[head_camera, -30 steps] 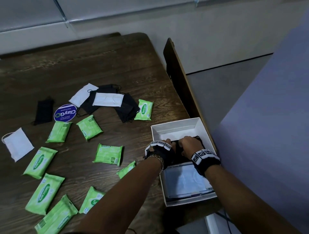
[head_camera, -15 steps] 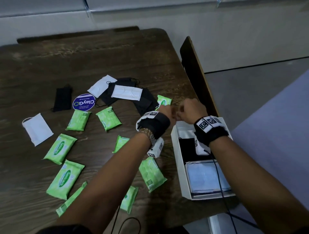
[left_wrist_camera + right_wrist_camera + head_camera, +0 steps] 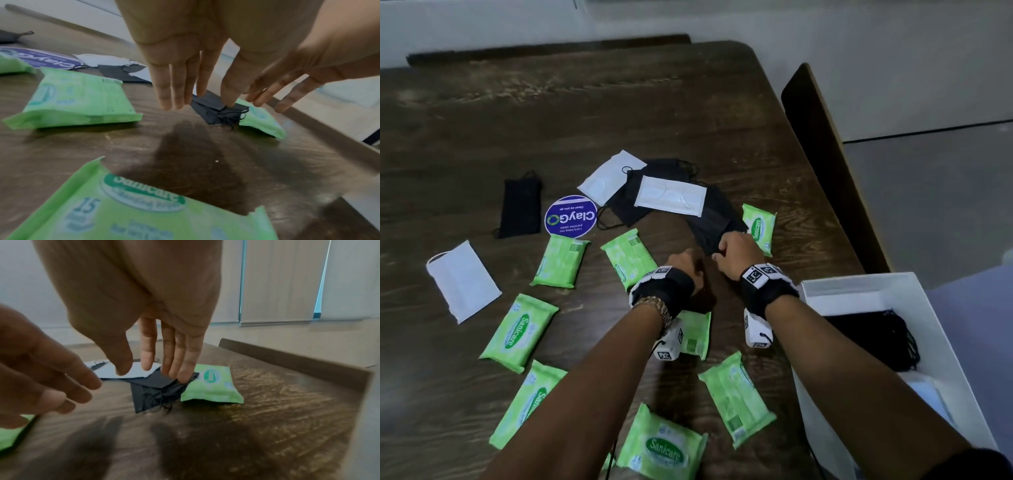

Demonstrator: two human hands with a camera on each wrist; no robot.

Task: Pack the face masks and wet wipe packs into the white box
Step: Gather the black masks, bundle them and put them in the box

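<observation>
A black face mask [image 3: 712,222] lies on the table, its near corner overlapping a green wet wipe pack [image 3: 758,228]. My right hand [image 3: 722,253] reaches down with straight fingers and touches that mask's corner [image 3: 152,389], thumb apart. My left hand [image 3: 688,260] hovers just left of it, fingers straight [image 3: 170,97], holding nothing. The white box [image 3: 914,308] stands at the right table edge with black masks [image 3: 876,335] and a pale mask inside. Several green packs [image 3: 628,257] and white masks [image 3: 671,195] lie scattered.
A round blue ClayGo sticker [image 3: 570,216] and a lone black mask [image 3: 520,205] lie at the left. A dark chair back [image 3: 825,164] stands along the table's right edge. Green packs [image 3: 736,397] lie under my forearms.
Both hands have left the white box and moved left and away over the table to the black mask beside the green pack. A black mask now lies in the box.
</observation>
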